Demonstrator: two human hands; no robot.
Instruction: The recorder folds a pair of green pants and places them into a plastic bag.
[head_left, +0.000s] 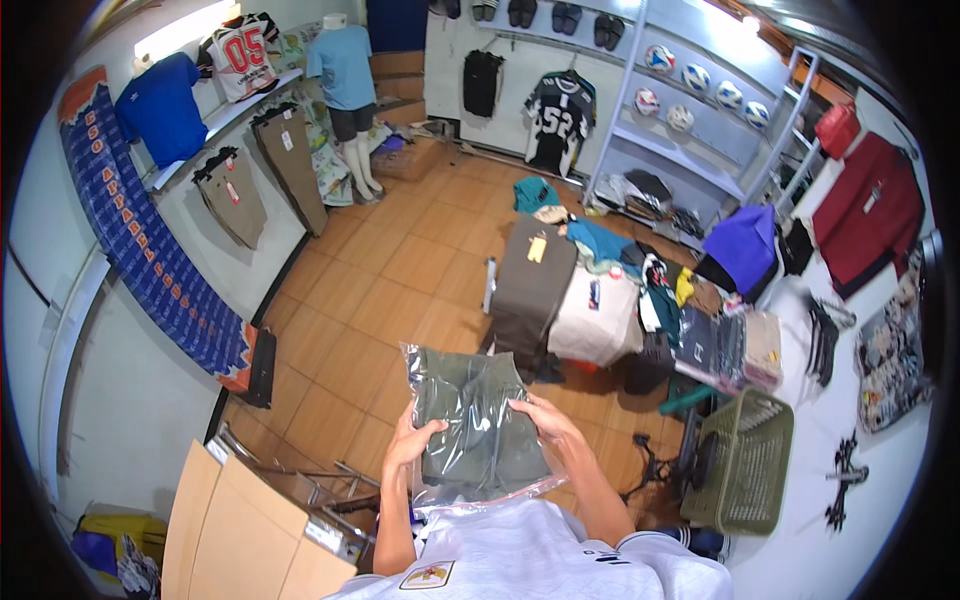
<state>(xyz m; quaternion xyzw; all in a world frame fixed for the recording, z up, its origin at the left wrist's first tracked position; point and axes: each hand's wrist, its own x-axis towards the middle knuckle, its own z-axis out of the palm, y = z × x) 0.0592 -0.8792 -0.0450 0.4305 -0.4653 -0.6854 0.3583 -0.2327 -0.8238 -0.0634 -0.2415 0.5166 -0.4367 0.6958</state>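
Note:
A folded dark green garment (465, 390) lies inside a clear plastic bag (489, 491), held up in front of my chest. My left hand (414, 437) grips the bag's left side, its thumb resting on the front. On the opposite side my right hand (546, 417) holds the edge, thumb also on the plastic. Glare runs across the film, and a red strip shows along the edge nearest me. The fingers behind the package are hidden.
Clothes, among them grey-brown trousers (531, 281) and a beige garment (592, 315), cover a rack ahead right. A green plastic basket (739, 465) stands at right. A wooden table (247, 517) is near left. Tiled floor (360, 322) stretches ahead towards a mannequin (345, 82).

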